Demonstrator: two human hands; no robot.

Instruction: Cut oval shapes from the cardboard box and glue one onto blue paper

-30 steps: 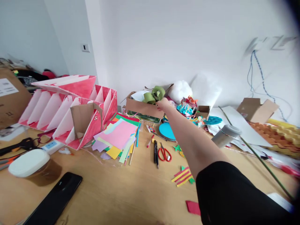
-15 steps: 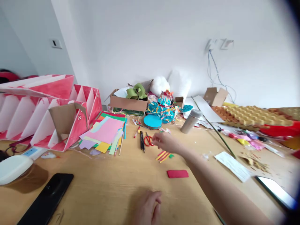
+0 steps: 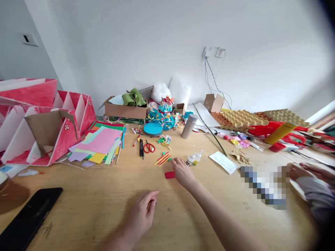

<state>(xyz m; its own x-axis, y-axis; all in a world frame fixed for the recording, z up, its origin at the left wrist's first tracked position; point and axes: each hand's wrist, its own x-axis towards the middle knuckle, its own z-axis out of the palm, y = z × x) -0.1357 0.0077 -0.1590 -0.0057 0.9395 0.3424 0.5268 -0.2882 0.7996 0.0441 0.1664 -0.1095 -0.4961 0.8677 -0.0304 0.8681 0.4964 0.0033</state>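
My left hand (image 3: 143, 211) rests on the table, fingers loosely curled and forefinger stretched forward; nothing shows in it. Farther forward, my right hand (image 3: 181, 171) reaches palm down, fingers slightly apart, with no held thing visible. Its fingertips are over or beside a small green piece at the end of several yellow and red strips (image 3: 162, 159). A red folded piece (image 3: 170, 175) lies by that hand, partly covered by it. Just right of the fingers stand small white glue bottles (image 3: 192, 159). Red-handled scissors (image 3: 149, 147) and black pens (image 3: 141, 149) lie beyond the strips.
Coloured paper sheets (image 3: 101, 140) lie left, beside a pink-and-white divided rack (image 3: 68, 129). A blue disc (image 3: 153, 129) and metal flask (image 3: 189, 126) are at the back. A black phone (image 3: 30, 218) lies near left. At right are another person's hands (image 3: 311, 172) and egg trays (image 3: 243, 118).
My right hand has drawn back from near the scissors to beside the glue bottles. The view has swung right, bringing another person's hands into sight. My left hand stays on the table.
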